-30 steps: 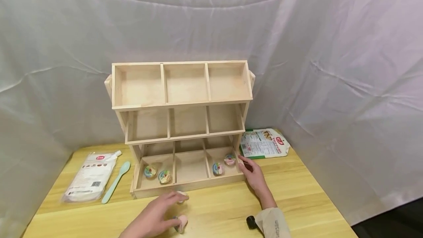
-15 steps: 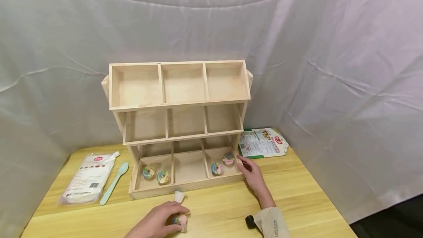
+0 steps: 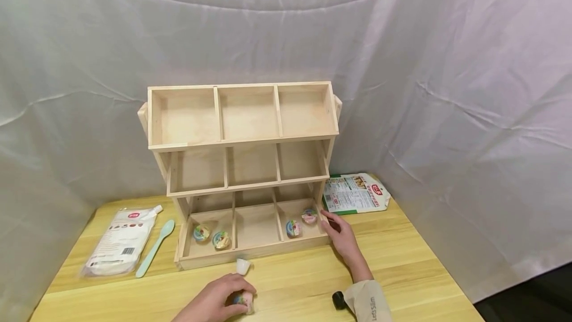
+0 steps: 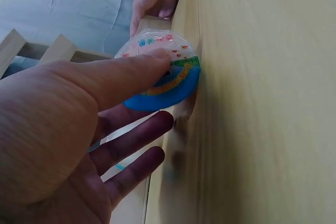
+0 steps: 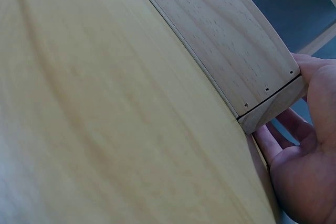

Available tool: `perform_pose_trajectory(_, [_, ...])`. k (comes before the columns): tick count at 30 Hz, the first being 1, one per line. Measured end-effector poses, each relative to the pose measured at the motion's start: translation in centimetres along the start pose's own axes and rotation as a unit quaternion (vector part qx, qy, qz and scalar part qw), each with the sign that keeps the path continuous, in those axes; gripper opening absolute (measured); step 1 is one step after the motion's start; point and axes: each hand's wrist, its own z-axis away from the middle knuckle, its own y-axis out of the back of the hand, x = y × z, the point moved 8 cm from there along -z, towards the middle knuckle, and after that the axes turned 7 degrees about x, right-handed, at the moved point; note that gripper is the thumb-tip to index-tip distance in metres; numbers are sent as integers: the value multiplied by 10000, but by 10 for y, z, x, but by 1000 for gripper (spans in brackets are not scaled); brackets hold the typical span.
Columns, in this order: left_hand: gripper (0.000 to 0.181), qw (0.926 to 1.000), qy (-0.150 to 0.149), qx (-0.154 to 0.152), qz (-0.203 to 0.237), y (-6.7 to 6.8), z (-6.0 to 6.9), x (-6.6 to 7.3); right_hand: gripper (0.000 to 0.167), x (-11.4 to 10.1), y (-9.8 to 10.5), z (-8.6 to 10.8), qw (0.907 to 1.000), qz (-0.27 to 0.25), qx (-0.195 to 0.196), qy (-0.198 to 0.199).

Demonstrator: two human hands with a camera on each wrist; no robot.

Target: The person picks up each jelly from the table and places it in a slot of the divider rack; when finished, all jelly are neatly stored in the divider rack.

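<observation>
Between thumb and fingers, my left hand (image 3: 214, 298) (image 4: 58, 124) pinches a small cup (image 3: 246, 301) whose blue and pink lid (image 4: 176, 85) shows in the left wrist view. A white cup (image 3: 243, 266) lies on the table just beyond that hand, by the wooden rack (image 3: 254, 250). My right hand (image 3: 343, 240) (image 5: 310, 150) holds the rack's lower right end (image 5: 275, 103), its fingers around the edge. Two lidded cups (image 3: 221, 240) lie in the bottom left compartment, and two pinkish ones (image 3: 293, 228) in the bottom right.
Left of the rack are a white pouch (image 3: 119, 242) and a pale green spoon (image 3: 155, 248). A green and white packet (image 3: 357, 194) lies at the right back. A black object (image 3: 339, 300) sits by the right sleeve. Grey cloth (image 3: 250, 39) hangs behind.
The left hand has moved slightly right and closed on the nearer cup, leaving the farther one, which has turned to show its white side. The right hand stays at the rack.
</observation>
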Motion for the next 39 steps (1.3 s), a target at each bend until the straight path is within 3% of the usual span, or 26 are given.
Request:
perform_pose_trajectory(10, [36,9978,182,-2,636,0,-1,1,45,-1,0,0,10000,-19,-31,2])
perform_pose_trajectory(17, [34,9959,-89,212,876,2,-3,4,45,0,0,0,9999,-129,-80,-64])
perform_pose_trajectory(22, [30,9934,-299,505,990,6,-3,9,43,3,0,-1,9998,-93,-74,-158])
perform_pose_trajectory(29, [28,9901,81,865,1103,13,-6,12,45,3,-1,-1,9999,-17,-64,-93])
perform_pose_trajectory(34, [39,9815,191,1299,1395,19,-9,13,44,2,0,0,10000,62,-12,-1])
perform_pose_trajectory(39, [30,9728,195,1720,1541,26,-8,15,45,2,-1,0,9999,22,-49,-93])
